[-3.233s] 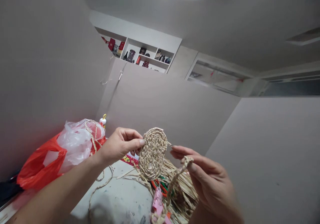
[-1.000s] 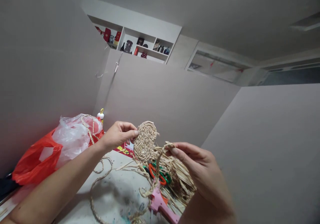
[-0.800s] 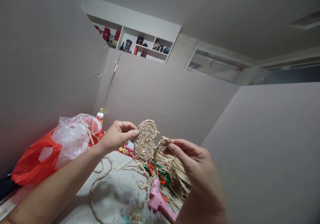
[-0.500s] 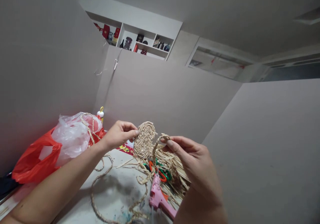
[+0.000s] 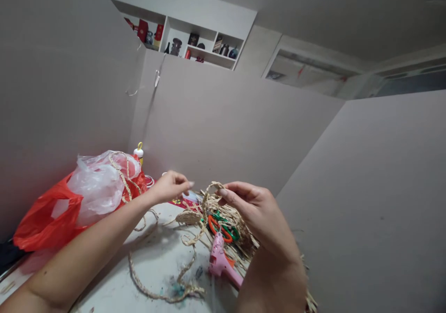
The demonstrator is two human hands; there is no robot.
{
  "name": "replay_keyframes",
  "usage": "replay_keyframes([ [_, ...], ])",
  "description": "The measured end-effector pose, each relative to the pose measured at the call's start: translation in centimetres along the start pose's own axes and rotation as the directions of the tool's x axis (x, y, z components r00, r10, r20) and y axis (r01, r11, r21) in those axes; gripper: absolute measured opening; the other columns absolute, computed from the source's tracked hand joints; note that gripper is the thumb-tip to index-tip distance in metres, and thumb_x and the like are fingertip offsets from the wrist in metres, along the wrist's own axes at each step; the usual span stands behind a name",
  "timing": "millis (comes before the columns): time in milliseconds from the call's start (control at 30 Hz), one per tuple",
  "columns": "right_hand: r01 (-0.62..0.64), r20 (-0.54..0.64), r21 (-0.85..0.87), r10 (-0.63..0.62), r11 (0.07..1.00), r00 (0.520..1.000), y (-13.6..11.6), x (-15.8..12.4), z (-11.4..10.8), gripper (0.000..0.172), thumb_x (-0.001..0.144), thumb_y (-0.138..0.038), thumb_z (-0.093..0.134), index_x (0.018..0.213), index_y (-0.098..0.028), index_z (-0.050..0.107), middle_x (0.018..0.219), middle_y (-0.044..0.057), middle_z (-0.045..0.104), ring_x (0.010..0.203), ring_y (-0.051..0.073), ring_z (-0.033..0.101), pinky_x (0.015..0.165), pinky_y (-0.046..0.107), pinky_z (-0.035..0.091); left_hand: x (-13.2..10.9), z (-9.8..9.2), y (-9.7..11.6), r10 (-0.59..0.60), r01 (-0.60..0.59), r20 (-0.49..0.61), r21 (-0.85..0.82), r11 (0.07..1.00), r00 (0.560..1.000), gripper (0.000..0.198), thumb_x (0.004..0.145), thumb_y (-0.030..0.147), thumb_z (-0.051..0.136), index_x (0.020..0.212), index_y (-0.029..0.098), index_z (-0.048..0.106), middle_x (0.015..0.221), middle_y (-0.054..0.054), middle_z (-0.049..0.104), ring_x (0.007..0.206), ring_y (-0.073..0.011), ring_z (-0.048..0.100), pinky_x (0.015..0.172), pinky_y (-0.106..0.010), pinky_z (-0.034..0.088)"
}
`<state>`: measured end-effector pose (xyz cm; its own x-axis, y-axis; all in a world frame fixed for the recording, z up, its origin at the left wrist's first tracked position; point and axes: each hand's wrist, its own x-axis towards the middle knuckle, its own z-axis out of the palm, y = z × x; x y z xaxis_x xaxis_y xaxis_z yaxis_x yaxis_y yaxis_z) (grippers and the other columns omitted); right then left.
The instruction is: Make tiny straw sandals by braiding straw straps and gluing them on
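Braid (image 5: 205, 203) is pinched close to its end between the thumb and fingers of the right hand (image 5: 256, 210), above and beyond the glue gun (image 5: 218, 257); it arches at the fingertips and drops toward the gun's nozzle side. The left hand (image 5: 169, 187) is released, its fingers loosely curled and its thumb stretched out, beyond the gun and to its left. Below that hand, also left of the gun and farther off, is the mat (image 5: 188, 217), seen nearly edge-on; whether it touches the table (image 5: 114, 285) cannot be told. Scissors (image 5: 228, 238) with orange and green handles lie just past the gun's nozzle, among straw (image 5: 232, 210) that spreads beyond the gun and to its right. Left of the gun, cord (image 5: 149, 294) curves over the table; whether it joins the braid is unclear. Well left of the gun slump a red bag (image 5: 45, 224) and a clear bag (image 5: 92, 187), with a thin plait (image 5: 123, 183) draped over them. Behind these, a bottle (image 5: 138, 153) stands farther from the gun.
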<state>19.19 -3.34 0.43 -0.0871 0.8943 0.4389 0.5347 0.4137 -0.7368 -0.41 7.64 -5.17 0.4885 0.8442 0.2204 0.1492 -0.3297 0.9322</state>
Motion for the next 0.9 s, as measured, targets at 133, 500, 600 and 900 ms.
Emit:
replay_keyframes([
  [133,0.004,0.013,0.036,-0.005,0.999,1.000,0.1,0.3,0.3,0.027,0.083,-0.041,0.065,0.077,-0.015,0.070,0.068,0.004,0.068,0.066,0.017,0.060,0.065,0.029,0.045,-1.9,0.1,3.2,0.155,-0.143,0.022,-0.275,0.951,0.988,0.032,0.076,0.045,0.069,0.082,0.014,0.068,0.075,-0.004,0.070,0.049,-0.0071,0.055,0.049,-0.021,0.041],
  [500,-0.001,0.096,0.154,-0.014,0.988,0.995,-0.2,0.8,1.2,0.028,0.080,-0.043,0.069,0.078,-0.016,0.071,0.068,0.003,0.068,0.065,0.016,0.060,0.064,0.028,0.046,-3.4,0.8,4.5,0.215,-0.195,-0.011,-0.469,0.862,0.977,0.020,0.072,0.031,0.076,0.076,0.012,0.069,0.058,0.000,0.066,0.050,-0.0088,0.060,0.052,-0.021,0.049],
  [600,-0.014,0.115,0.136,-0.002,0.991,0.993,-0.4,0.7,1.2,0.030,0.080,-0.044,0.069,0.074,-0.015,0.070,0.066,0.003,0.067,0.063,0.015,0.058,0.063,0.027,0.044,-3.6,0.8,4.8,0.228,-0.239,-0.081,-0.467,0.851,0.970,0.016,0.074,0.027,0.073,0.075,0.012,0.068,0.057,0.002,0.064,0.048,-0.0069,0.058,0.051,-0.019,0.047],
  [900,-0.005,0.075,0.158,-0.007,0.987,0.997,-0.3,0.6,1.8,0.025,0.079,-0.040,0.071,0.075,-0.015,0.072,0.067,0.004,0.069,0.063,0.015,0.060,0.062,0.028,0.046,-4.0,1.2,5.1,0.206,-0.273,-0.198,-0.428,0.862,0.958,0.010,0.077,0.022,0.069,0.079,0.012,0.071,0.064,-0.001,0.068,0.050,-0.0064,0.058,0.050,-0.018,0.048],
])
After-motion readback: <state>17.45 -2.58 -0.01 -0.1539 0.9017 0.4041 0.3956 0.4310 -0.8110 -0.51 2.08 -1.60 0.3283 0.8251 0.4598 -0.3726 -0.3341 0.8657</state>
